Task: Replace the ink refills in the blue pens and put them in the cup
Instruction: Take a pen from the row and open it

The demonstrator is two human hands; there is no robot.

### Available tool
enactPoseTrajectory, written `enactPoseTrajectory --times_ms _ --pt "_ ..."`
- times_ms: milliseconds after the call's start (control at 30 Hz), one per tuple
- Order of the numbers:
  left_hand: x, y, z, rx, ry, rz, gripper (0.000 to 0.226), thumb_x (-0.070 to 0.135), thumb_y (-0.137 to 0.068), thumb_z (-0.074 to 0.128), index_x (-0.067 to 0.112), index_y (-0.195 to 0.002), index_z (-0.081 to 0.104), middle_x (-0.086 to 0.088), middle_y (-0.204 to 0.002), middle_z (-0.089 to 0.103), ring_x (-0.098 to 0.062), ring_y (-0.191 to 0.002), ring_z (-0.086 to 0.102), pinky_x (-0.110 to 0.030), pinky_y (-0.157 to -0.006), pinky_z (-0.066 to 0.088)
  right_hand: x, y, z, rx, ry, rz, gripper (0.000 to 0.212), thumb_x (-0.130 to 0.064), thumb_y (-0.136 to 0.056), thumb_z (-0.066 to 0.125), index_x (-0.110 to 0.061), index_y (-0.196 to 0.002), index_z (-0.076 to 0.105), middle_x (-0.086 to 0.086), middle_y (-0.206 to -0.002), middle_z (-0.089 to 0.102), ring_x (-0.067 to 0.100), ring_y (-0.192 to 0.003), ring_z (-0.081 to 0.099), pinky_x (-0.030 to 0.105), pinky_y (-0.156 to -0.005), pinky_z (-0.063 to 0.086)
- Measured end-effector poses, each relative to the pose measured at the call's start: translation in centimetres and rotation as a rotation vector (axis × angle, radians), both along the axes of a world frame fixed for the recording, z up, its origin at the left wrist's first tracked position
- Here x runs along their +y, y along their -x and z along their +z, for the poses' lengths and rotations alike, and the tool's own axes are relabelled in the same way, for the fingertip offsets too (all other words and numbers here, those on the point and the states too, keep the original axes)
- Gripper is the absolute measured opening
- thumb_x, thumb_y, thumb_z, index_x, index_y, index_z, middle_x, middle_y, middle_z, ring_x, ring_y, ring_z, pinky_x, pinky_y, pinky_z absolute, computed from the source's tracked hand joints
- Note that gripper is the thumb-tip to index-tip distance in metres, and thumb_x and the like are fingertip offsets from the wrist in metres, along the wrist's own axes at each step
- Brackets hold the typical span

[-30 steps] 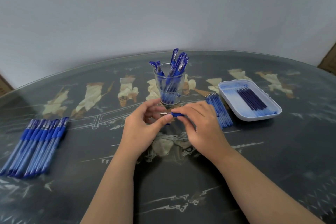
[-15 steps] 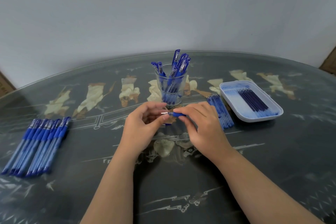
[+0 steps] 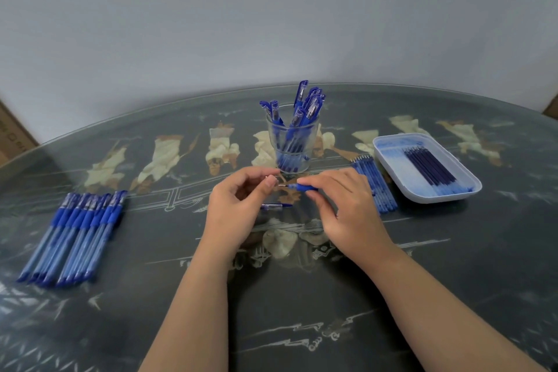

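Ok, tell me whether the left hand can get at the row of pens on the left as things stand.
Probably yes: the row of pens lies uncovered, with only bare table between it and the left hand. Its fingers pinch a small part, though, and must let go first.

Dark glass-topped table (image 3: pixel 453 281) with pale inlaid figures is carrying pen supplies.
A row of blue pens (image 3: pixel 75 232) is lying side by side near the left edge. A clear glass cup (image 3: pixel 291 142) is standing in the middle, toward the far edge, and a loose pen cap (image 3: pixel 273 206) is lying nearer the front edge than the cup. A bundle of light blue refills (image 3: pixel 374 187) is lying right of the cup, just beside a white tray (image 3: pixel 392 169) sitting toward the right edge.
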State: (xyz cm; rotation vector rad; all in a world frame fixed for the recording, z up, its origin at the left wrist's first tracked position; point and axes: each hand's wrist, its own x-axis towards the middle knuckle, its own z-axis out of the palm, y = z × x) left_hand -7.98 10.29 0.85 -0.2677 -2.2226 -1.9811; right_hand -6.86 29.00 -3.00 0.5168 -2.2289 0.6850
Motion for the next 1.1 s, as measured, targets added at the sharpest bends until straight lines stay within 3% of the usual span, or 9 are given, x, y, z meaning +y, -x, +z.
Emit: enactPoseTrajectory --times_ms 133,300,433,600,733,933,1100 --pt "-0.6 0.1 -0.1 0.025 0.022 0.106 0.019 0.009 -0.091 0.064 0.023 -0.097 0.075 0.007 -0.089 0.073 -0.004 -0.083 0.064 -0.010 -0.075 0.047 0.0 0.0 0.0 -0.005 0.010 -0.003 0.021 -0.013 -0.091 0.064 -0.019 -0.111 0.070 -0.011 -0.103 0.067 0.015 -0.096 0.057 0.036 -0.083 0.044" --pt "-1.9 0.7 -1.3 0.062 0.476 0.276 0.018 0.014 -0.088 0.066 0.029 -0.090 0.075 0.012 -0.088 0.067 0.000 -0.080 0.059 -0.004 -0.068 0.039 0.1 0.0 0.0 0.001 0.019 -0.019 0.020 -0.015 -0.092 0.063 -0.019 -0.111 0.070 -0.011 -0.104 0.067 0.014 -0.097 0.057 0.035 -0.082 0.044" --pt "-2.2 1.1 -1.9 0.040 0.623 0.280 0.016 0.017 -0.088 0.067 0.032 -0.088 0.073 0.013 -0.091 0.065 -0.007 -0.081 0.059 -0.029 -0.079 0.050 0.1 0.0 0.0 0.003 0.030 -0.017 0.020 -0.017 -0.093 0.060 -0.020 -0.110 0.070 -0.012 -0.103 0.067 0.014 -0.096 0.057 0.037 -0.082 0.044" --pt "-2.2 1.3 -2.0 0.001 0.627 0.241 0.017 0.020 -0.089 0.068 0.036 -0.086 0.071 0.015 -0.094 0.060 -0.015 -0.091 0.055 -0.045 -0.092 0.046 0.1 0.0 0.1 -0.009 0.033 -0.021 0.021 -0.017 -0.093 0.060 -0.020 -0.111 0.069 -0.011 -0.104 0.067 0.013 -0.097 0.057 0.036 -0.083 0.044" --pt "-2.2 1.2 -1.9 -0.032 0.613 0.207 0.022 0.022 -0.086 0.070 0.042 -0.093 0.064 0.019 -0.089 0.064 -0.010 -0.087 0.054 -0.045 -0.094 0.045 0.1 0.0 0.0 -0.015 0.029 -0.024 0.021 -0.015 -0.092 0.062 -0.019 -0.112 0.069 -0.010 -0.104 0.067 0.014 -0.098 0.057 0.036 -0.082 0.044" --pt "-2.2 1.1 -1.5 -0.108 0.561 0.197 0.025 0.020 -0.086 0.065 0.039 -0.103 0.065 0.020 -0.091 0.067 -0.003 -0.089 0.056 -0.042 -0.097 0.045 0.0 -0.1 0.2 -0.019 0.027 -0.020 0.022 -0.020 -0.094 0.058 -0.019 -0.113 0.069 -0.010 -0.104 0.067 0.013 -0.098 0.057 0.033 -0.084 0.044" --pt "-2.1 1.0 -1.3 -0.034 0.501 0.271 0.023 0.021 -0.088 0.065 0.033 -0.108 0.065 0.017 -0.100 0.065 -0.010 -0.096 0.057 -0.039 -0.097 0.046 -0.2 -0.3 0.4 0.037 0.028 -0.044 0.021 -0.019 -0.094 0.060 -0.016 -0.111 0.071 -0.009 -0.102 0.069 0.015 -0.095 0.060 0.035 -0.085 0.045"
